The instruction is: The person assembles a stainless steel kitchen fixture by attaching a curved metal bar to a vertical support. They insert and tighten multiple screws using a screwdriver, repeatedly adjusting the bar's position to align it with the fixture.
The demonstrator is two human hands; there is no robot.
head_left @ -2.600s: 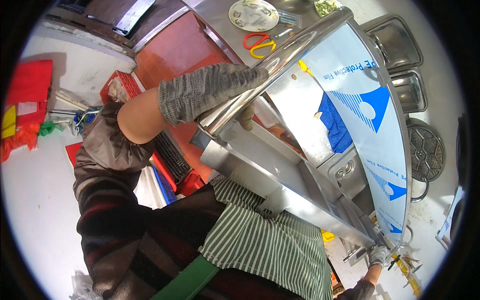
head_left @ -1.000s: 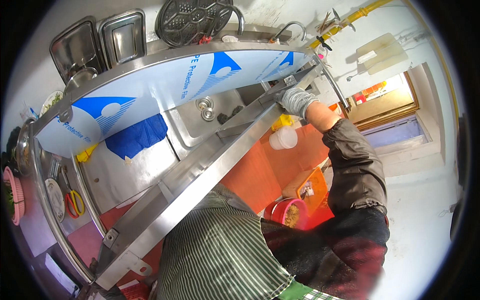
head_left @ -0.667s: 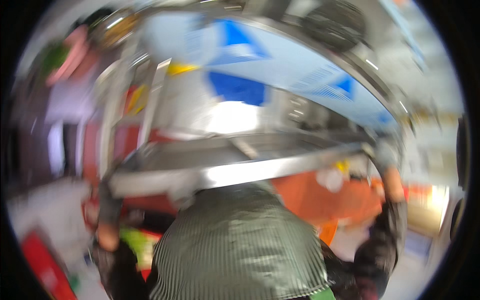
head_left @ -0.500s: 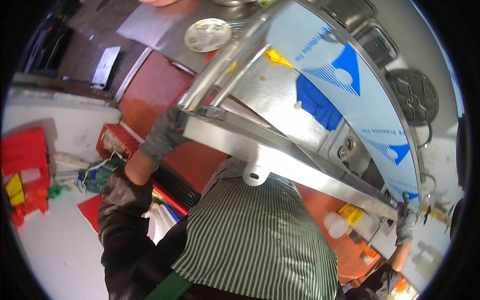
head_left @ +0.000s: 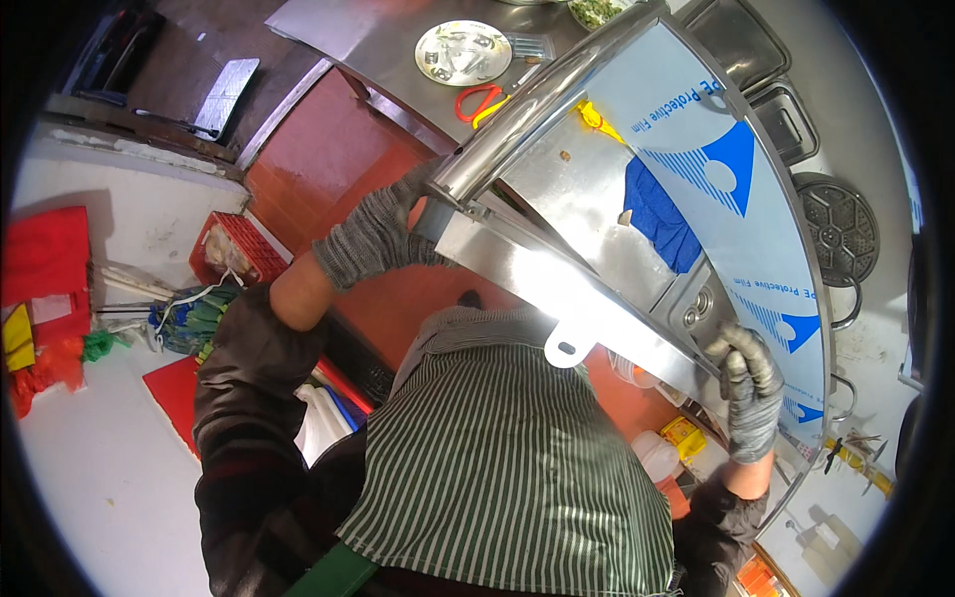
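Note:
A stainless steel shelf frame is held up in front of me, tilted. It has a round tube rail, a flat bar with a holed tab, and a curved-looking panel under blue-printed protective film. My left hand, in a grey knit glove, is closed around the bar's left end, beside the tube's end. My right hand, gloved too, has its fingers curled at the bar's right end, next to the panel; its palm side is partly hidden. Through the frame show a blue cloth and a yellow item on steel.
On the steel counter ahead are a patterned plate and red-and-yellow-handled scissors. Pans and a round griddle plate stand along the right wall. A red crate sits at the left; plastic tubs are lower right.
My right hand has moved left and inward along the frame, its fingers now curled at the bar. The frame has shifted right in view, and my left hand remains on its end.

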